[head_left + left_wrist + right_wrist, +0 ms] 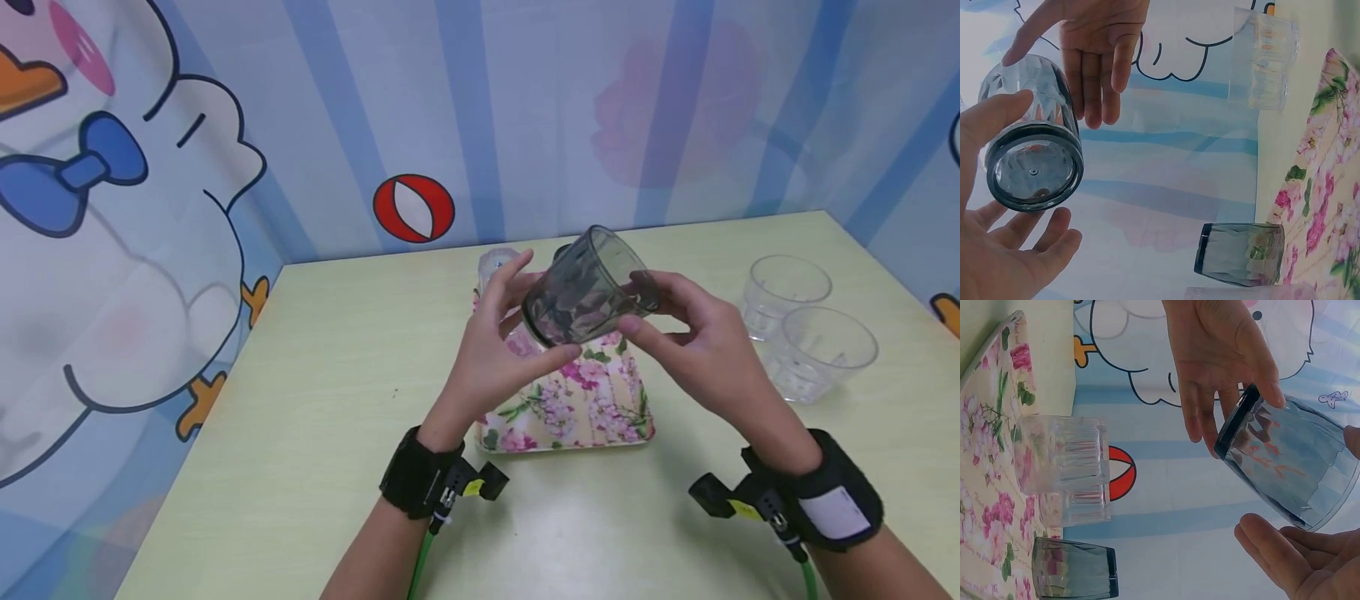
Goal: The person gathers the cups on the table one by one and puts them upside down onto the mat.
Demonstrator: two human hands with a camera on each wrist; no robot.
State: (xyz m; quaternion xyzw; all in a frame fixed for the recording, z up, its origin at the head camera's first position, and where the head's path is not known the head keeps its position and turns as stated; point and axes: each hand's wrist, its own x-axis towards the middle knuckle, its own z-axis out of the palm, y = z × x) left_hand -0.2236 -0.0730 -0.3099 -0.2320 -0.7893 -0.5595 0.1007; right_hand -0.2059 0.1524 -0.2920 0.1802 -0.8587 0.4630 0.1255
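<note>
A grey see-through tumbler [588, 287] is held tilted in the air between both hands, its rim toward the upper right and its thick base toward the left hand. My left hand [487, 350] grips the base end, thumb along one side; the left wrist view shows the round base [1035, 172] facing the camera. Toward the rim, my right hand [697, 342] pinches the glass between thumb and fingers. Below the hands lies a floral tray [566, 412]. On it another grey tumbler [1075, 569] stands upside down, beside clear glasses [1063, 453].
To the right on the pale table [337, 392], a clear glass [825, 354] stands mouth up in front of another clear glass [787, 279]. A printed cloth wall [525, 125] rises behind and to the left of the table. Green cables [422, 567] run from both wrist cameras.
</note>
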